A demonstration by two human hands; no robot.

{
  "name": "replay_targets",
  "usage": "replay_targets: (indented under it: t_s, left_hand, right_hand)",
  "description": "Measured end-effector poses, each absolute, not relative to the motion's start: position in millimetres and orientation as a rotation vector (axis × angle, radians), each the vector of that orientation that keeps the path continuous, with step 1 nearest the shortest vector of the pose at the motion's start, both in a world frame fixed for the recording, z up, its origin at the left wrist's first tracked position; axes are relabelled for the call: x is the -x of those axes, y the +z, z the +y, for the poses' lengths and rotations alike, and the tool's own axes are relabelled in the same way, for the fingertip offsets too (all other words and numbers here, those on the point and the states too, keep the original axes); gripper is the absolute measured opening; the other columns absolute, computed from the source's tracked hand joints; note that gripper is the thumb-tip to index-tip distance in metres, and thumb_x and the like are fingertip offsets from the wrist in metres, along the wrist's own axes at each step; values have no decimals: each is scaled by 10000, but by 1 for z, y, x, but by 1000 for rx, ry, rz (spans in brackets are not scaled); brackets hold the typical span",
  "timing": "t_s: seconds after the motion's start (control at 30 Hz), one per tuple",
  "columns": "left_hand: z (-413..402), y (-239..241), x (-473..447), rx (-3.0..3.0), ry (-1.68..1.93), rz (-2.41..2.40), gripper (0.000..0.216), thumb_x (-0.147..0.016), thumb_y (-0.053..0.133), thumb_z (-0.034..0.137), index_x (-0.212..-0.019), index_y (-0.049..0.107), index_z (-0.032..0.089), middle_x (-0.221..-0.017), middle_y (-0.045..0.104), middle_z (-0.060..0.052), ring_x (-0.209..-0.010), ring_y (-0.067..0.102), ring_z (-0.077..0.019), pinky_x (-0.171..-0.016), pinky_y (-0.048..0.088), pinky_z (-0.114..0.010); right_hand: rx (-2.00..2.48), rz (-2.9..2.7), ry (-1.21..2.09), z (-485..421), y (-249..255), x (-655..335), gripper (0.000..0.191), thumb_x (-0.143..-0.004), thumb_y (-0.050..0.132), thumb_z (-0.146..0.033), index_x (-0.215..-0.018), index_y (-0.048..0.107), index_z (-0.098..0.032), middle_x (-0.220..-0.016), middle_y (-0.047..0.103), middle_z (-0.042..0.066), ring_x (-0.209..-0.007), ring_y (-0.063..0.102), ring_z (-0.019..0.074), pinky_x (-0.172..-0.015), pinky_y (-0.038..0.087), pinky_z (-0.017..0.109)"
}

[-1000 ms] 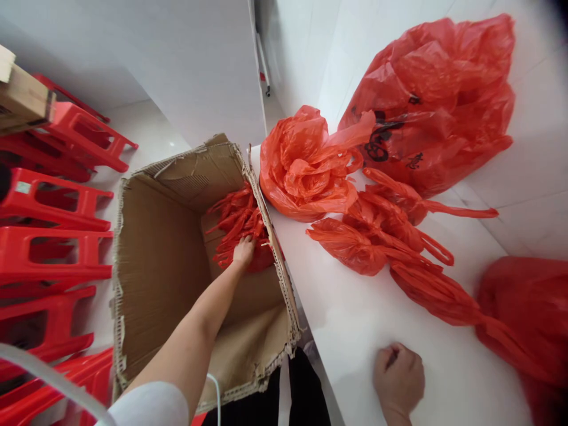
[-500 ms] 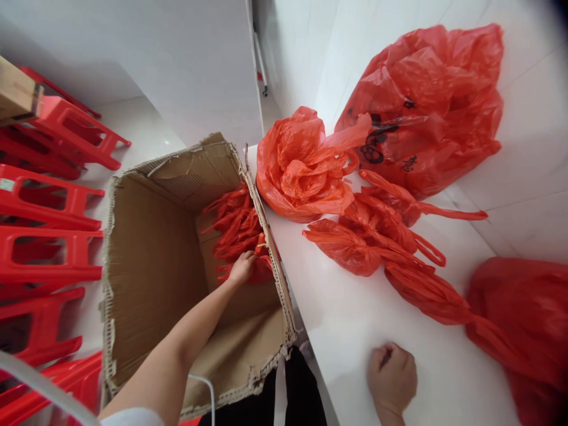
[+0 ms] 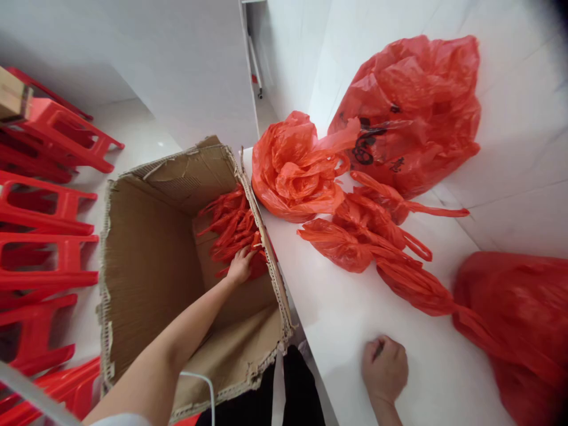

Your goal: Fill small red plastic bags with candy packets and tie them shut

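My left hand (image 3: 241, 265) reaches down into a deep open cardboard box (image 3: 151, 260). Its fingers are curled on a thin red plastic bag in a heap of tied red plastic bags (image 3: 231, 228), low against the box's right side; the fingertips are partly hidden among the folds. On the white table (image 3: 328, 307), my right hand (image 3: 385, 368) rests as a loose fist, with nothing visible in it. Beyond it lie several small tied red bags (image 3: 339, 242), apart from the hand.
A crumpled red bag (image 3: 297, 171) sits at the table's left edge beside the box. Behind it stands a large full red bag (image 3: 412, 112) with black print, and another red bag (image 3: 519, 307) lies at right. Red plastic stools (image 3: 48, 260) line the floor at left.
The view has shifted slightly, so the table and bags appear a little further left. My left hand stays at the heap, its fingers slightly more spread. My right fist stays on the table.
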State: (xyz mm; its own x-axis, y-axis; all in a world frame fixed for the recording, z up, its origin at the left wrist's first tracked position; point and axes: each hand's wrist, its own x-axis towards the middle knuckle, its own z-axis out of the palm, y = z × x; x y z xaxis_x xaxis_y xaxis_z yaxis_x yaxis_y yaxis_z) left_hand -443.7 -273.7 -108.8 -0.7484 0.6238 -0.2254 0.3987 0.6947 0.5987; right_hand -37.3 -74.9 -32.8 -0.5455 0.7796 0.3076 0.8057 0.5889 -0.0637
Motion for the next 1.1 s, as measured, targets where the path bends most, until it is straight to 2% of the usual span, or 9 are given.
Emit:
replay_targets:
  t_s: [0.2, 0.3, 0.4, 0.57, 0.7, 0.8, 0.93, 1.03, 1.1]
  left_hand:
    - [-253, -4, 438, -664, 1244, 2739, 477, -899, 438, 193, -1365, 340, 201, -1315, 414, -144, -1166, 492, -225, -991, 441, -426]
    - [-222, 74, 424, -938, 1702, 2674, 379, -870, 536, 187, -1242, 471, 227, -1217, 490, -92, -1119, 511, -206, -988, 437, -401]
    - [-175, 126, 394, -1690, 1423, 2392, 258, -863, 548, 147, -1098, 593, 243, -1117, 582, -69, -1093, 533, -216, -973, 433, -405]
    - [-91, 119, 360, -1956, 737, 2205, 453, -853, 568, 158, -1301, 515, 188, -1318, 561, -121, -1261, 450, -290, -1044, 364, -460]
    - [-72, 111, 365, -1772, 521, 2217, 253, -834, 574, 147, -1068, 664, 173, -1018, 691, -107, -1041, 598, -278, -979, 416, -460]
    - [-106, 140, 378, -1569, 797, 2079, 171, -857, 554, 202, -981, 670, 179, -952, 691, -67, -909, 632, -213, -851, 490, -342]
    - [-187, 187, 409, -709, 1292, 1660, 199, -831, 631, 360, -930, 645, 187, -884, 693, -25, -752, 645, -158, -707, 519, -260]
    - [-247, 188, 438, -260, 1357, 1415, 295, -711, 744, 376, -920, 664, 184, -801, 705, -27, -624, 641, -150, -618, 528, -255]
    - [-279, 169, 453, -114, 1305, 1311, 368, -631, 797, 345, -939, 689, 175, -827, 723, -47, -655, 663, -180, -667, 548, -294]
  right_hand:
    - [1316, -2500, -103, -76, -32, 42, 93, -835, 463, -225, -848, 527, -158, -765, 525, 81, -717, 471, 219, -663, 352, 319]
    - [1334, -2485, -114, -77, -29, 45, 95, -843, 464, -215, -866, 532, -153, -790, 533, 85, -739, 477, 220, -678, 359, 319]
    - [1355, -2494, -122, -78, -26, 48, 104, -853, 460, -213, -873, 539, -149, -796, 530, 84, -743, 476, 218, -680, 361, 319]
    - [1349, -2486, -131, -79, -25, 48, 101, -850, 469, -204, -879, 546, -146, -805, 529, 79, -735, 474, 211, -674, 361, 314]
    - [1345, -2469, -111, -78, -26, 47, 98, -847, 475, -204, -882, 548, -148, -815, 534, 79, -733, 474, 206, -675, 360, 313]
    - [1358, -2473, -103, -78, -25, 47, 104, -850, 478, -218, -884, 548, -148, -811, 534, 79, -729, 472, 207, -666, 357, 312]
    - [1364, -2472, -109, -78, -25, 46, 97, -845, 481, -223, -867, 544, -152, -799, 531, 75, -727, 470, 206, -667, 355, 310]
    - [1369, -2476, -127, -78, -26, 46, 89, -844, 482, -219, -853, 544, -156, -789, 526, 70, -722, 468, 204, -670, 351, 308]
    - [1374, -2483, -145, -78, -26, 46, 86, -841, 484, -217, -847, 545, -157, -783, 523, 68, -718, 465, 204, -670, 348, 308]
